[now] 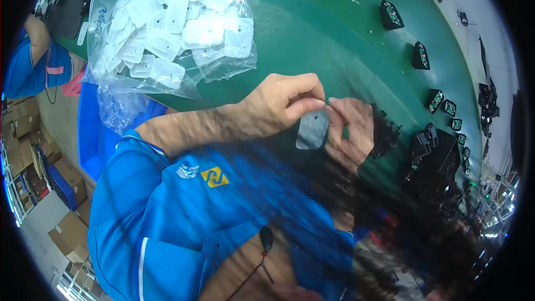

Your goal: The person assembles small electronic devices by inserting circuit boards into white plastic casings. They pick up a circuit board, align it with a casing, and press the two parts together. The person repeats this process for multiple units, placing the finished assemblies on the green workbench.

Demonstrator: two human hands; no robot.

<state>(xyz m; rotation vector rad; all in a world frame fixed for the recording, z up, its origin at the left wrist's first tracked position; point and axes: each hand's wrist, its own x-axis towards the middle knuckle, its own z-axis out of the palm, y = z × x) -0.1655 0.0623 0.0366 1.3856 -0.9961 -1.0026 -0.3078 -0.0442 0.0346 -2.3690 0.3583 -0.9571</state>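
In the middle of the view, my left hand (290, 97) and my right hand (351, 131) meet at the fingertips, both closed in a pinch. A thin, translucent plastic plate (312, 132) with rounded corners and a small hole near its top hangs below the left thumb. The right fingers grip along its side. Something small and dark shows between the fingertips, too small to name. Just right of my right hand lies a heap of tiny black parts (385, 132). A clear plastic bag (223, 67) full of similar pale plates sits beyond my left forearm.
Black housings with green circuit boards (392, 15) line the green table's (312, 33) right side. A black box (440, 159) stands at right. Below the table's left edge is a blue bin (92, 134). Another person's arm (38, 39) shows far left. Dark hair blurs the lower right.
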